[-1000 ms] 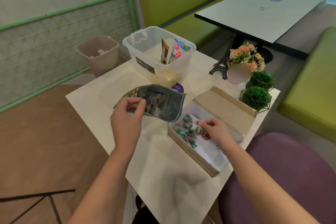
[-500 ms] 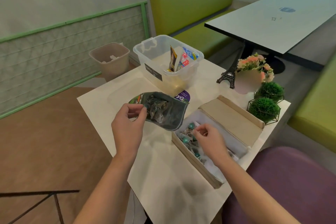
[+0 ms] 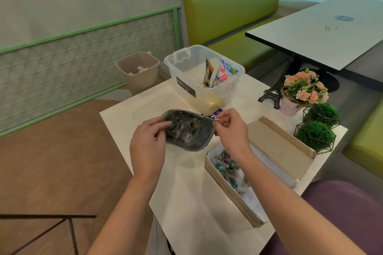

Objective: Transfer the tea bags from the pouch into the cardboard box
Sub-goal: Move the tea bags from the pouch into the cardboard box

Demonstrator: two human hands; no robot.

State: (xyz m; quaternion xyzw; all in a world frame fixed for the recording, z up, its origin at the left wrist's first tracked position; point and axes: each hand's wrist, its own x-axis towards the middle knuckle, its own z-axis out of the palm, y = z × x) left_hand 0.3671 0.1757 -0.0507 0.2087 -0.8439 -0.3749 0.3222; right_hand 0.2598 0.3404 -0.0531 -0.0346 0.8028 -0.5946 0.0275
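Observation:
A grey foil pouch lies open-mouthed over the white table, with several tea bags showing inside it. My left hand pinches the pouch's left rim. My right hand pinches its right rim, so both hands hold the mouth wide. To the right stands the open cardboard box with a white lining; several tea bags with teal tags lie in its far end. Its lid is folded back to the right.
A clear plastic tub with snack packets stands behind the pouch. A small Eiffel tower model, a pink flower pot and two green ball plants line the table's right edge. A bin sits on the floor.
My right hand has left the cardboard box and moved up-left to the pouch, where it now pinches the right rim. My left hand kept its hold on the left rim.

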